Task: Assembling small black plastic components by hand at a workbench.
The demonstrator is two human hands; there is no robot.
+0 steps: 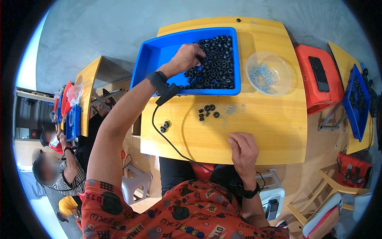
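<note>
My left hand (186, 59) reaches into a blue tray (159, 36). Its thumb and fingers close at the edge of a heap of small black ring-shaped parts (218, 65); what the fingertips hold, if anything, is hidden. My right hand (243, 153) rests at the near edge of the yellow table (274, 131), fingers loosely bent and thumb apart, with nothing seen in it. Ahead of it lie several loose black parts (212, 107) and scattered small silvery pieces (230, 109). Two or three more black parts (163, 129) sit farther left.
A round clear tub (287, 67) with small silvery pieces stands right of the tray. A black cable (175, 147) runs from my left wrist device (167, 93) across the table. Beside the table is a red case (306, 79) with a phone (319, 73) on it. Other people sit leftward.
</note>
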